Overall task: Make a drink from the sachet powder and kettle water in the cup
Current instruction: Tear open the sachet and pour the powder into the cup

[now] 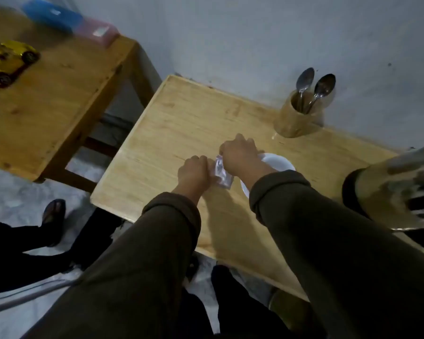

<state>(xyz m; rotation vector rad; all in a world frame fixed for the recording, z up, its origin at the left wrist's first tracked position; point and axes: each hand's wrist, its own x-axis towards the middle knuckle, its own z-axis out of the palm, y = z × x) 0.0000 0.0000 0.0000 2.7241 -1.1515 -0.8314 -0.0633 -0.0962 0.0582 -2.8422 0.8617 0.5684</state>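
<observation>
A small pale sachet (222, 174) is pinched between both hands just above the wooden table (181, 123). My left hand (194, 173) grips its left edge, and my right hand (241, 156) grips its top right. The white cup (279, 163) stands directly right of the sachet, partly hidden behind my right wrist. At the right edge of the view, blurred, is the metal kettle (389, 192) with a dark base. Whether the sachet is torn I cannot tell.
A wooden holder (298, 118) with two metal spoons (313, 89) stands at the back by the wall. A second wooden table (47, 94) at left carries a gold toy car (9, 62) and blue and pink boxes (56, 17). A sandalled foot (53, 211) is on the floor.
</observation>
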